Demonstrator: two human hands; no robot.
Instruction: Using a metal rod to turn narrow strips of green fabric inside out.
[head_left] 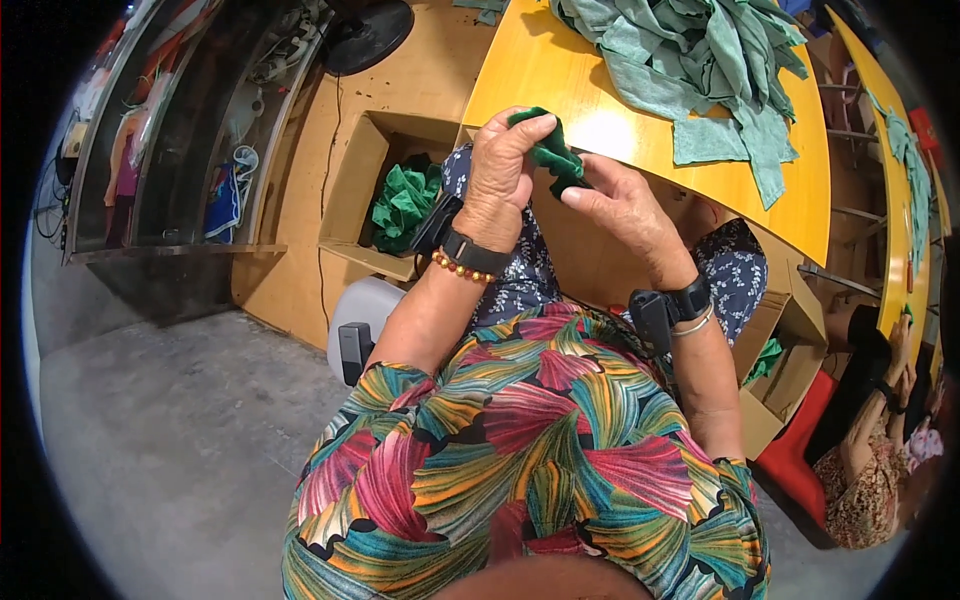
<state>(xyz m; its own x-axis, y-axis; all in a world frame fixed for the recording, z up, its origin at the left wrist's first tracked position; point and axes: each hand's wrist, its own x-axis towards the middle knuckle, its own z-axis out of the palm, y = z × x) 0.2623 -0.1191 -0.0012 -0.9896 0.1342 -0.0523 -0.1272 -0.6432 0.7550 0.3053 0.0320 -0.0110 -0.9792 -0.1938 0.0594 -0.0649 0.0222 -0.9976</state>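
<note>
Between my hands is a small piece of dark green cloth (556, 152), held up in front of the near edge of the yellow table (520, 60). My left hand (497, 165) pinches its upper left end between thumb and fingers. At the cloth's lower right end, my right hand (630, 210) grips it with the thumb on top. A heap of pale green cloth pieces (690, 60) lies on the table beyond my right hand, some hanging over its edge. Parts of the held cloth are hidden by my fingers.
An open cardboard box (345, 190) with crumpled green cloth (405, 205) stands left of my legs. Another cardboard box (795, 300) is at my right. Glass-fronted shelves (165, 130) line the left. Far right, a person (865, 470) sits at another yellow table (895, 200).
</note>
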